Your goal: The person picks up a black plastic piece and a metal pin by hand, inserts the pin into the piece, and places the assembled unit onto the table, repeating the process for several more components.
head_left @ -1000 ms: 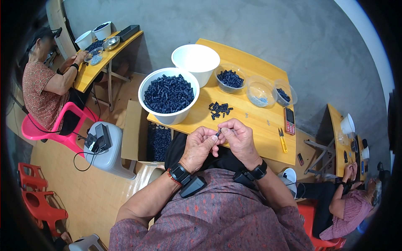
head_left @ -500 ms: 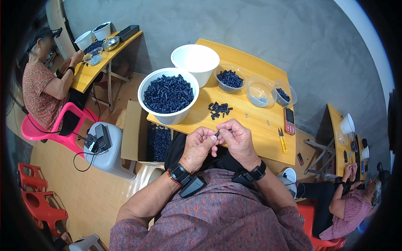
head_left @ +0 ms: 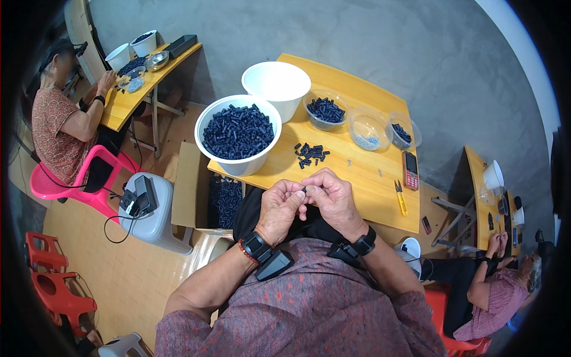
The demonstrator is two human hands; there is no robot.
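My left hand (head_left: pixel 279 207) and my right hand (head_left: pixel 334 201) meet fingertip to fingertip at the table's near edge. Both are closed in a pinch on one small black tubular piece (head_left: pixel 305 190), mostly covered by the fingers. Just beyond them, a loose heap of black tubular pieces (head_left: pixel 309 153) lies on the yellow table (head_left: pixel 357 196). To the left a white bucket (head_left: pixel 238 163) is filled with more such pieces. A clear bowl (head_left: pixel 326 126) holds some too, and another clear bowl (head_left: pixel 370 122) has small shiny bits in it.
An empty-looking white bucket (head_left: pixel 276 83) stands behind the full one. Yellow-handled snips (head_left: pixel 401 199) and a red phone (head_left: pixel 410 171) lie at the right, near a smaller clear tub (head_left: pixel 410 143). A cardboard box (head_left: pixel 187 187) sits below. People work at tables on both sides.
Both hands stay pressed together around the small black piece, with slight shifts of the fingers. The piece is now more covered by the fingertips.
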